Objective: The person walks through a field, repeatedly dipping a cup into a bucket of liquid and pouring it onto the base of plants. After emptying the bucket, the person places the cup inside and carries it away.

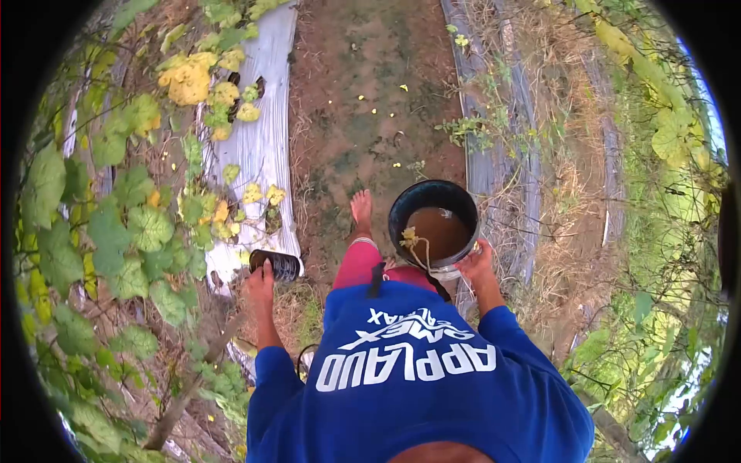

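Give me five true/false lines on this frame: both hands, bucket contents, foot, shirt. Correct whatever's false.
1. The right hand grips the bucket at its side. True.
2. The bucket is dry inside. False: brown liquid sits in it.
3. The left hand holds a dark-mouthed container. True.
4. The foot in front wears a boot. False: the foot is bare.
5. The shirt is blue with white lettering. True.
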`<state>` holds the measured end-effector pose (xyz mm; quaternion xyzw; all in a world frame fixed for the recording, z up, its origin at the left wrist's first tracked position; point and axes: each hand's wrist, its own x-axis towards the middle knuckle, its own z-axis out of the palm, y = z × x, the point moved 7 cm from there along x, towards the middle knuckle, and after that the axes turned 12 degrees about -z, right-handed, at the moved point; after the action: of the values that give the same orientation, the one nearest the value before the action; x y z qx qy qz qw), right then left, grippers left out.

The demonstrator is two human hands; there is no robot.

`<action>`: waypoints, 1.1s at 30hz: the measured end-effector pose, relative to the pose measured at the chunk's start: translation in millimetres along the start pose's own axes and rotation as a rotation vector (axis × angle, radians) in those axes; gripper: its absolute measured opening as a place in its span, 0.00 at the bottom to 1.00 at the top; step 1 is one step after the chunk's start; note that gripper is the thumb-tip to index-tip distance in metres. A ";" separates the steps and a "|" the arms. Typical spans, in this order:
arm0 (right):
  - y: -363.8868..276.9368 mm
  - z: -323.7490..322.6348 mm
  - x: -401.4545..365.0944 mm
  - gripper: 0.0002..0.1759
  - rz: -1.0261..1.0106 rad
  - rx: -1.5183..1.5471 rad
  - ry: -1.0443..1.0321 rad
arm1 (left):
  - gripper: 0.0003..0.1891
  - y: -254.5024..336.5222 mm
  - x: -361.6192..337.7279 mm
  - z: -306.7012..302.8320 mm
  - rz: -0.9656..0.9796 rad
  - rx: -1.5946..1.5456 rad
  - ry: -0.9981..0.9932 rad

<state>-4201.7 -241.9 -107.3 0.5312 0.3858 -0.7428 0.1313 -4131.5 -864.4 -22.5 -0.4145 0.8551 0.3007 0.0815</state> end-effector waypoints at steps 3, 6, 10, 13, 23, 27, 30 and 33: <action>-20.3 52.6 11.5 0.42 0.006 -0.111 0.001 | 0.29 38.9 39.8 36.5 -0.002 -0.056 -0.109; -36.0 111.9 23.6 0.41 0.022 -0.159 -0.034 | 0.25 127.8 59.5 49.5 0.083 -0.072 -0.114; -60.7 185.7 28.9 0.39 -0.012 -0.194 -0.181 | 0.19 253.6 72.7 66.4 0.273 -0.141 -0.276; -83.3 244.6 17.4 0.35 -0.018 -0.251 -0.233 | 0.17 333.8 89.1 89.5 0.500 -0.195 -0.295; -190.9 446.4 -18.6 0.27 -0.140 -0.484 -0.568 | 0.22 414.3 187.4 257.6 -0.359 -0.437 -1.014; -232.7 515.0 -23.5 0.22 -0.123 -0.558 -0.670 | 0.34 434.2 223.3 291.1 -0.527 -0.629 -1.025; -262.0 559.0 -23.9 0.20 -0.057 -0.621 -0.684 | 0.31 454.5 248.6 308.4 -0.593 -0.763 -1.049; -297.6 596.3 -25.2 0.18 -0.007 -0.665 -0.717 | 0.30 483.6 263.3 316.0 -0.693 -0.722 -0.994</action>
<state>-4781.8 -473.5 126.4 0.1700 0.5342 -0.7160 0.4160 -4702.0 -624.4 -163.5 -0.4776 0.3822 0.6760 0.4109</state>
